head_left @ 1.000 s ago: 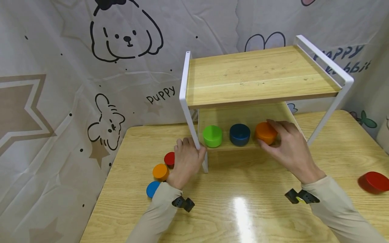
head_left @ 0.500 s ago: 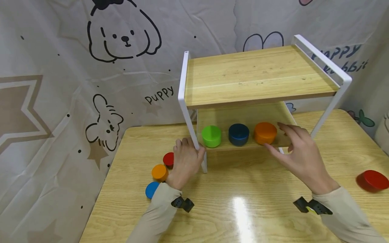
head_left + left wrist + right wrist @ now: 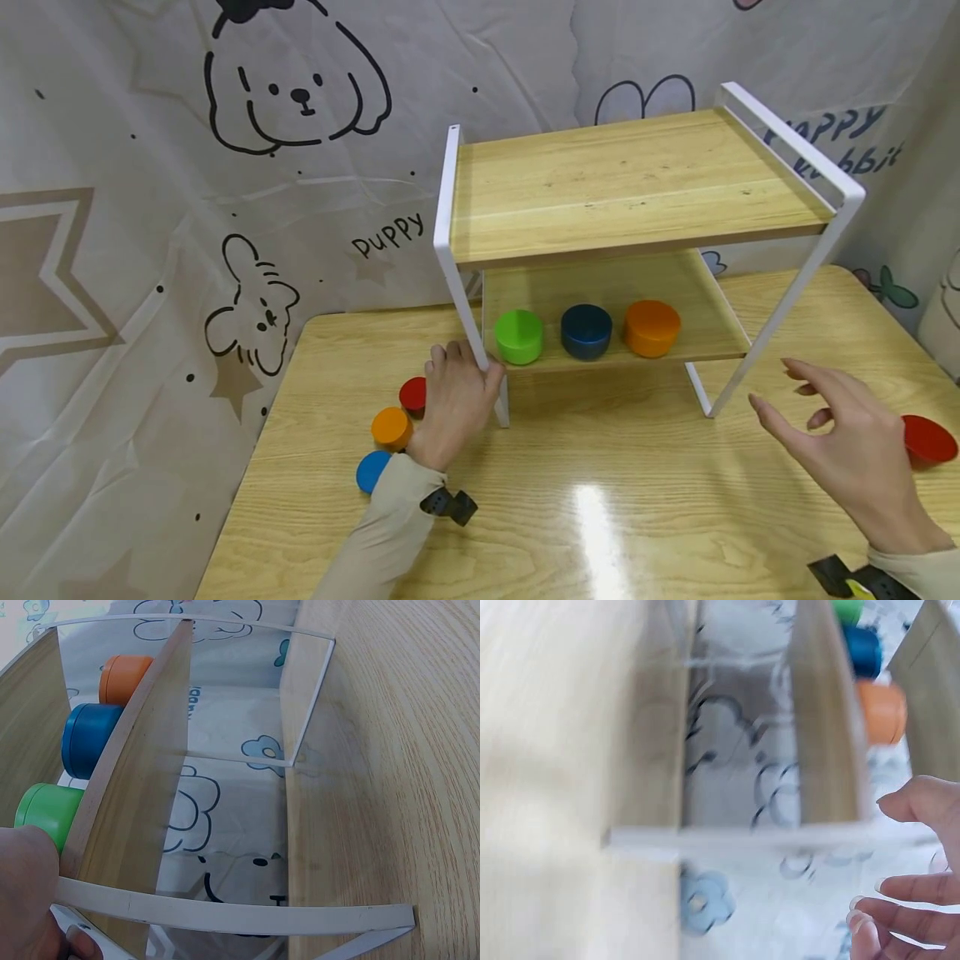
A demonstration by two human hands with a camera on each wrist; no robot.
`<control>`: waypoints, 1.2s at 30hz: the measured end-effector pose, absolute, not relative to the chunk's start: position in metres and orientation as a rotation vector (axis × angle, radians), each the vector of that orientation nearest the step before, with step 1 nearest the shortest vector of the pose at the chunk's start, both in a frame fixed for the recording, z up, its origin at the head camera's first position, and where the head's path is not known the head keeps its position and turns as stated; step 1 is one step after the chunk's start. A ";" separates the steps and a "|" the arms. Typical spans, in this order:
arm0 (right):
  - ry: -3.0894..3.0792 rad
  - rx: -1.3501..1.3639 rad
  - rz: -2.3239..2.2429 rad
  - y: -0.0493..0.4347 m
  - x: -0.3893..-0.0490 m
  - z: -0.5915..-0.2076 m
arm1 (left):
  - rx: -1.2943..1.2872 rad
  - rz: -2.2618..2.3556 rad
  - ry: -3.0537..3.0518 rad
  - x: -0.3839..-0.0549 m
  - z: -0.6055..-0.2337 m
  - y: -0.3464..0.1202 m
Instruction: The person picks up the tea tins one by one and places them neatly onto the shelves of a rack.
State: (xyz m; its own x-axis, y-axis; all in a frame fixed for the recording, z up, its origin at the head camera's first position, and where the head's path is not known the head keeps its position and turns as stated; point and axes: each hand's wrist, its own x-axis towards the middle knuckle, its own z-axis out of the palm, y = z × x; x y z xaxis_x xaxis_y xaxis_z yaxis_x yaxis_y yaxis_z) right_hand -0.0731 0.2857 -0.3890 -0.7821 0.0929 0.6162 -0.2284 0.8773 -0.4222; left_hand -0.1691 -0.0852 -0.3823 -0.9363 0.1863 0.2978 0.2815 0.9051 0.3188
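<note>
A two-tier wooden shelf (image 3: 637,187) with white metal side frames stands on the table. On its lower tier sit a green cylinder (image 3: 519,337), a dark blue cylinder (image 3: 587,332) and an orange cylinder (image 3: 652,329) in a row. My left hand (image 3: 456,404) grips the shelf's left front leg (image 3: 463,312), its thumb beside the lower tier. To the right of the shelf, my right hand (image 3: 855,442) holds nothing, fingers spread and slightly bent. Partly behind that hand lies a red cylinder (image 3: 930,442).
Left of my left hand, small red (image 3: 413,395), orange (image 3: 392,428) and blue round pieces (image 3: 372,472) lie in a line on the wooden table (image 3: 600,533). A printed cloth (image 3: 337,200) hangs behind the shelf.
My right hand has let go of the orange cylinder and moved right and toward me, out to the red cylinder's side. The orange cylinder stays on the lower tier; my left hand keeps its place.
</note>
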 end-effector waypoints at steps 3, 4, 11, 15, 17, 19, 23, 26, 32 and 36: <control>-2.441 0.035 0.563 0.304 -0.069 -0.400 | -0.347 -0.531 -2.810 -0.169 -0.382 -0.086; -2.462 0.013 0.536 0.310 -0.068 -0.403 | -0.349 -0.533 -2.807 -0.169 -0.382 -0.086; -2.549 -0.157 0.471 0.343 -0.064 -0.427 | -0.352 -0.531 -2.808 -0.167 -0.381 -0.087; -2.554 -0.263 0.486 0.363 -0.063 -0.448 | -0.355 -0.539 -2.805 -0.167 -0.382 -0.087; -2.583 -0.346 0.524 0.373 -0.061 -0.458 | -0.359 -0.545 -2.797 -0.167 -0.382 -0.086; -2.615 -0.425 0.581 0.380 -0.060 -0.464 | -0.362 -0.556 -2.789 -0.167 -0.382 -0.086; -2.658 -0.531 0.710 0.388 -0.055 -0.470 | -0.370 -0.575 -2.759 -0.168 -0.383 -0.085; -2.674 -0.589 0.738 0.394 -0.052 -0.476 | -0.380 -0.577 -2.740 -0.168 -0.384 -0.085; -2.682 -0.678 0.764 0.404 -0.052 -0.488 | -0.377 -0.554 -2.764 -0.167 -0.382 -0.085; -2.683 -0.820 0.783 0.407 -0.055 -0.493 | -0.377 -0.551 -2.775 -0.167 -0.381 -0.085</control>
State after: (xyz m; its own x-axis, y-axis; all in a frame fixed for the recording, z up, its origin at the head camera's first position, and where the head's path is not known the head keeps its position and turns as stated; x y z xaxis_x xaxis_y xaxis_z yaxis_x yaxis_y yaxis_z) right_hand -0.0545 0.4072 -0.4929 -0.8174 0.5730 0.0592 0.4511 0.7007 -0.5527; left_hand -0.1673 -0.0853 -0.3812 -0.9248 0.1969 0.3256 0.3064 0.8927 0.3305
